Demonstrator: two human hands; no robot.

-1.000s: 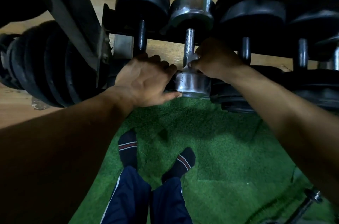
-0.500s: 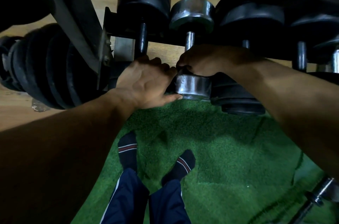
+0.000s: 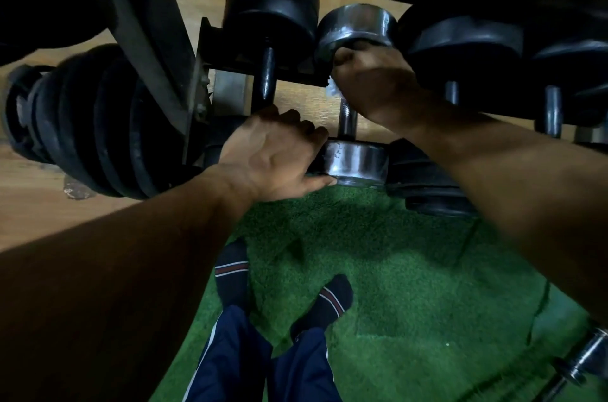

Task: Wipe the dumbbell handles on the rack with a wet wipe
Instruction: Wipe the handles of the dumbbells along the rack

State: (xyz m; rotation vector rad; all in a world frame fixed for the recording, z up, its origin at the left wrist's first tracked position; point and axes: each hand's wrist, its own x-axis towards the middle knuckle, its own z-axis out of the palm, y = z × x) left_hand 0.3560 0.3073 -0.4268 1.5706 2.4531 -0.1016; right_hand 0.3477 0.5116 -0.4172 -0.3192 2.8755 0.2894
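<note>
The chrome dumbbell (image 3: pixel 353 82) lies on the rack (image 3: pixel 230 72) with its long axis running away from the person, its near head (image 3: pixel 353 160) low and close, its far head (image 3: pixel 357 26) up and beyond. The right hand (image 3: pixel 371 82) has its grip curled round the far end of the handle (image 3: pixel 347 120), just under the far head, with the wet wipe (image 3: pixel 331 87) bunched inside it so that only a white scrap shows at the hand's left edge. Below that grip the bare knurled handle runs straight back toward the near head, so any stroke from here would, I judge, have to travel along that axis toward the person. The left hand (image 3: pixel 276 158) steadies the near head, fingers bent over its top edge and thumb under its rim, holding it. The right hand is plainly the one on the handle; the black dumbbells (image 3: pixel 460 49) on either side sit just beside it.
</note>
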